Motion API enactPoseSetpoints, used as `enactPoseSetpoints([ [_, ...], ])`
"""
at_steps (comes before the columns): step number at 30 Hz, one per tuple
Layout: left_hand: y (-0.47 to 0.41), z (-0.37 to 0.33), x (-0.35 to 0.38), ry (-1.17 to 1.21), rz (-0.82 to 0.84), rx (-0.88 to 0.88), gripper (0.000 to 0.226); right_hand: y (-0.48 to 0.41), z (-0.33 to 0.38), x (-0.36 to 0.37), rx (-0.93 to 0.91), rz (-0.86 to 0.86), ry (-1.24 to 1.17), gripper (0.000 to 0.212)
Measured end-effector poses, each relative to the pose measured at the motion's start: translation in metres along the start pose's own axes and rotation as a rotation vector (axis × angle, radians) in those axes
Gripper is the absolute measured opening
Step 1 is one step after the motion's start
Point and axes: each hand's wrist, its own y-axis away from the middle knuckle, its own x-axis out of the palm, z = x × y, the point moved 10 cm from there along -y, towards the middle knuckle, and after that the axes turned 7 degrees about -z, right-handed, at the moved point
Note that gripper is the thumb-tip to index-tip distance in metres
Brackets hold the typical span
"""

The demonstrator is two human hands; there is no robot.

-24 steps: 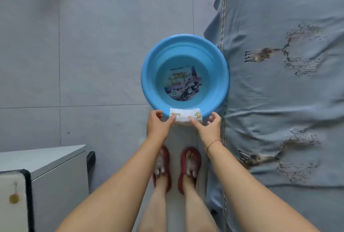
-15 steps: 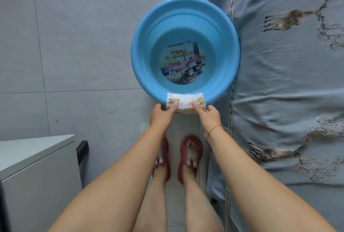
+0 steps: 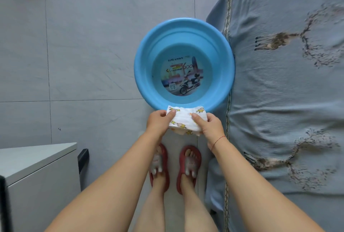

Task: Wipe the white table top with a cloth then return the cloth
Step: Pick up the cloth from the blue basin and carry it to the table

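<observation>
A folded white cloth (image 3: 186, 119) with small yellow cartoon prints is held at the near rim of a blue plastic basin (image 3: 145, 75) that stands on the grey tiled floor. My left hand (image 3: 159, 121) pinches the cloth's left end and my right hand (image 3: 209, 125) pinches its right end. The cloth's top edge overlaps the basin's near rim and its lower part hangs below my fingers. A corner of the white table top (image 3: 31, 159) shows at the lower left.
A bed under a grey-blue patterned cover (image 3: 283, 101) fills the right side, its edge touching the basin. My feet in red sandals (image 3: 175, 166) stand just behind the basin. A dark object (image 3: 83, 159) sticks out beside the table.
Both hands have drawn the cloth back from the basin rim toward me, so more of the cloth shows. The view has shifted and the basin sits lower in the frame.
</observation>
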Motion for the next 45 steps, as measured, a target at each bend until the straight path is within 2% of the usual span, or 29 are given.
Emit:
enactPoseSetpoints([
  [2, 0.015, -0.022, -0.008, 0.026, 0.008, 0.062, 0.019, 0.013, 0.021, 0.000, -0.037, 0.021, -0.021, 0.013],
  [7, 0.066, -0.079, -0.053, 0.049, -0.036, 0.210, 0.027, 0.065, 0.089, 0.012, -0.176, 0.125, 0.034, 0.017],
  [11, 0.122, -0.119, -0.114, 0.130, -0.120, 0.303, 0.013, 0.127, 0.153, 0.029, -0.339, 0.187, 0.108, 0.017],
  [16, 0.202, -0.158, -0.201, 0.257, -0.194, 0.405, 0.014, 0.230, 0.230, 0.066, -0.510, 0.327, 0.134, 0.018],
  [23, 0.317, -0.158, -0.325, 0.438, -0.377, 0.503, 0.015, 0.388, 0.287, 0.129, -0.688, 0.591, 0.208, 0.021],
  [28, 0.397, -0.098, -0.395, 0.537, -0.598, 0.505, 0.017, 0.489, 0.264, 0.169, -0.713, 0.797, 0.292, 0.024],
  [33, 0.481, 0.002, -0.443, 0.674, -0.856, 0.452, 0.015, 0.588, 0.205, 0.201, -0.702, 1.060, 0.427, 0.023],
  [40, 0.599, 0.173, -0.474, 0.862, -1.170, 0.360, 0.017, 0.728, 0.079, 0.241, -0.684, 1.386, 0.670, 0.024],
  [45, 0.691, 0.301, -0.477, 0.941, -1.378, 0.244, 0.017, 0.832, -0.037, 0.246, -0.712, 1.580, 0.822, 0.029],
])
